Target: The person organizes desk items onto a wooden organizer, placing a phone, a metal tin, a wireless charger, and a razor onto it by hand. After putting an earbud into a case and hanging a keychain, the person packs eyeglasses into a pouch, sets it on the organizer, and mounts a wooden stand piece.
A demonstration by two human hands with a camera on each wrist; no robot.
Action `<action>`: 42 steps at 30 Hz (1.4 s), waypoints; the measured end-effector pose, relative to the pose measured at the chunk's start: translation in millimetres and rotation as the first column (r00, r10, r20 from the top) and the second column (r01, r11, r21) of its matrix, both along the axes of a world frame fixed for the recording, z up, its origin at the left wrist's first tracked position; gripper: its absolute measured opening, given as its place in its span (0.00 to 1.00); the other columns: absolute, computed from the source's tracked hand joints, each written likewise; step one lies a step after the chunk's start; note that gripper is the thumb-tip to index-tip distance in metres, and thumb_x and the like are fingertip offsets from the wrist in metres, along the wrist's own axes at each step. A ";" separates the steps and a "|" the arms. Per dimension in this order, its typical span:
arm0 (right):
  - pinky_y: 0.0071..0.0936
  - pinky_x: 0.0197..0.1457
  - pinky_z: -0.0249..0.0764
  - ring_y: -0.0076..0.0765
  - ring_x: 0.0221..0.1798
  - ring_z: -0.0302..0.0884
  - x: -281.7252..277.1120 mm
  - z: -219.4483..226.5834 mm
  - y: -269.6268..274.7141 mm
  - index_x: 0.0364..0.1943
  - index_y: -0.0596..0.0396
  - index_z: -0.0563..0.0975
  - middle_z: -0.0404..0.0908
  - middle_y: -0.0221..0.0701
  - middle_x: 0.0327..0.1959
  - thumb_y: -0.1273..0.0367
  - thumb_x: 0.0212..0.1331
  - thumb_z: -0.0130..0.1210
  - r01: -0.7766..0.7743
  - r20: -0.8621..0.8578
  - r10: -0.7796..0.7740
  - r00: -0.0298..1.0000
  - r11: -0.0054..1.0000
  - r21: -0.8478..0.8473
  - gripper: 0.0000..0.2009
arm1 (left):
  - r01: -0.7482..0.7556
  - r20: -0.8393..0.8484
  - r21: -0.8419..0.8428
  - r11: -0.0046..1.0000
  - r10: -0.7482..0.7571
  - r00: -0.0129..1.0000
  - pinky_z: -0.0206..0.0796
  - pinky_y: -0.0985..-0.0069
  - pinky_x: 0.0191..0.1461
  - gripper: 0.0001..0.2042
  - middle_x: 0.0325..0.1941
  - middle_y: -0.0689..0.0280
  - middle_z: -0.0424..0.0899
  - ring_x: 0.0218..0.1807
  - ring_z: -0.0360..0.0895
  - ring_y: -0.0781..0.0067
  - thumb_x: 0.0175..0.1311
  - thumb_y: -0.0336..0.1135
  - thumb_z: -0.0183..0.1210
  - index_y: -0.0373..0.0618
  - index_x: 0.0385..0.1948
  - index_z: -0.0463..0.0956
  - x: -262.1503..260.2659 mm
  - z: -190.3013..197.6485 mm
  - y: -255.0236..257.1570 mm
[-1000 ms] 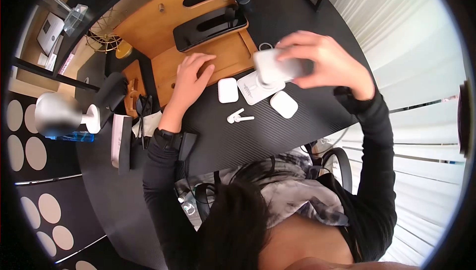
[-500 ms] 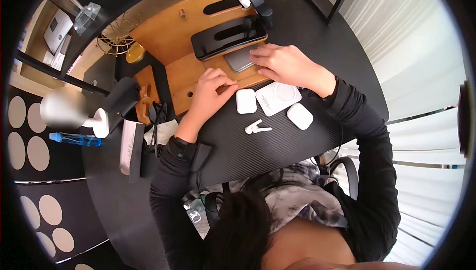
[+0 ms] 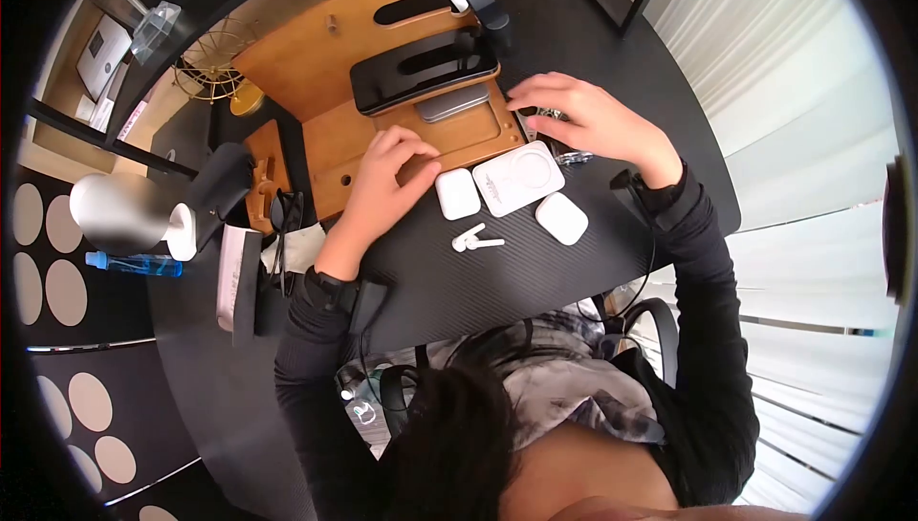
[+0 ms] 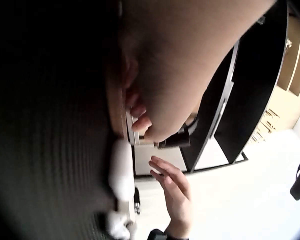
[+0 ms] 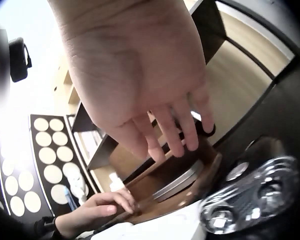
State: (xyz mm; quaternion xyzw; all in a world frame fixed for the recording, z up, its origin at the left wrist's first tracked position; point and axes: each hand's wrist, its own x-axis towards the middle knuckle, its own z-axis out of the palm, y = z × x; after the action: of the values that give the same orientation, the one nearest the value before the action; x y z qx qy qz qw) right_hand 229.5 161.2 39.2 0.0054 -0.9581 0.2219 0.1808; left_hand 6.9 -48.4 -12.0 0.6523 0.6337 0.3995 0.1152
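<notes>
My right hand (image 3: 598, 119) hovers by the right end of a wooden desk stand (image 3: 325, 62), fingers loosely extended and holding nothing. Below its palm in the right wrist view lies a shiny clear object (image 5: 255, 195). A flat grey slab (image 3: 454, 103) lies in the stand's tray, under a glossy black phone-like device (image 3: 382, 89). At the stand's front edge rests my left hand (image 3: 387, 177), fingers loosely bent. Beside its fingertips is a white earbud case (image 3: 459, 194). A flat white box (image 3: 521, 177) with a round mark sits next to that.
Another white rounded case (image 3: 561, 219) and a pair of white earbuds (image 3: 476, 239) lie nearer the desk's front edge. On the left are dark glasses (image 3: 284, 225), a tissue-like box (image 3: 232, 277) and a blue bottle (image 3: 134, 264). A black clamp arm (image 3: 478, 0) rises at the stand's top.
My right hand carried a blurred pale slab over the white box, then set the grey slab in the tray. It has since let go and moved right. My left hand stays by the stand.
</notes>
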 end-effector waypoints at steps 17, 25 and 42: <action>0.35 0.53 0.71 0.42 0.46 0.75 24.0 -34.0 1.9 0.38 0.59 0.81 0.81 0.35 0.39 0.72 0.50 0.64 -0.061 -0.034 0.054 0.998 0.966 -0.252 0.10 | -0.007 -0.359 -0.055 0.998 -0.013 0.933 0.57 0.63 0.54 0.30 0.50 0.60 0.71 0.52 0.67 0.58 0.51 0.45 0.69 0.45 0.57 0.73 89.2 5.5 16.4; 0.36 0.53 0.71 0.42 0.44 0.75 19.7 -39.7 1.1 0.36 0.58 0.81 0.81 0.34 0.37 0.73 0.50 0.61 -0.022 -0.106 -0.005 0.994 0.967 -0.254 0.08 | 0.008 -0.421 -0.079 0.997 -0.040 0.906 0.58 0.63 0.55 0.28 0.52 0.58 0.72 0.53 0.70 0.56 0.51 0.41 0.68 0.45 0.55 0.73 105.6 8.5 28.9; 0.33 0.50 0.73 0.38 0.40 0.79 18.5 -34.4 -3.7 0.35 0.57 0.81 0.82 0.32 0.33 0.75 0.55 0.56 0.053 -0.294 -0.133 0.946 0.963 -0.266 0.05 | -0.152 -0.129 0.041 0.987 0.156 0.979 0.63 0.68 0.54 0.19 0.49 0.66 0.75 0.49 0.73 0.62 0.51 0.35 0.71 0.50 0.48 0.82 5.3 5.1 -8.2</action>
State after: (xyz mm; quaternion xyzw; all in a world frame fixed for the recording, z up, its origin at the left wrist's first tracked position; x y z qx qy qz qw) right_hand 248.0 157.5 4.9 -0.0287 -0.8806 0.3305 0.3383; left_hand 12.2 -56.6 -6.9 0.6279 0.6824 0.3730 0.0315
